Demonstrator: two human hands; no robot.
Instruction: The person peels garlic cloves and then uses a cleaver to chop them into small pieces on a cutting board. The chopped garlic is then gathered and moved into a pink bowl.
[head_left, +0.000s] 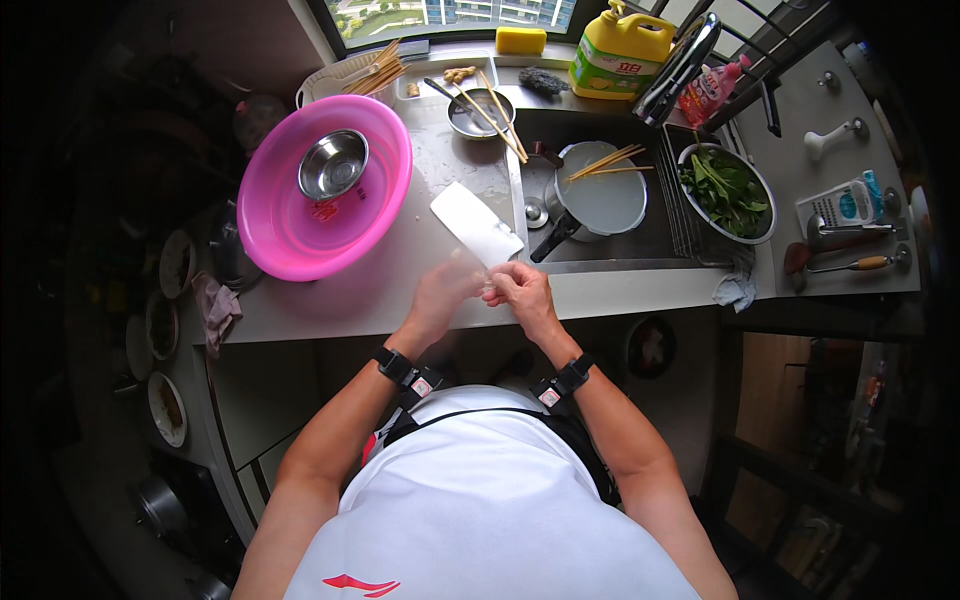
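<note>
Both hands meet over the front edge of the steel counter (360, 300). My right hand (525, 294) pinches a small pale piece (487, 285), too small to name. Close beside it my left hand (448, 292) is blurred by motion, its fingertips near the same piece; whether they grip it is unclear. Just beyond the fingers, a cleaver (476, 223) lies flat, its broad blade bright with glare and its handle end hidden by the hands. To the left stands a pink plastic basin (262, 217) holding a small steel bowl (334, 163).
Right of the cleaver, the sink (585, 253) holds a pot (600, 196) of cloudy liquid with chopsticks across it. A bowl of leafy greens (724, 191) stands further right. Behind are a steel bowl (480, 129) with chopsticks, ginger (459, 74), and a yellow detergent jug (621, 56).
</note>
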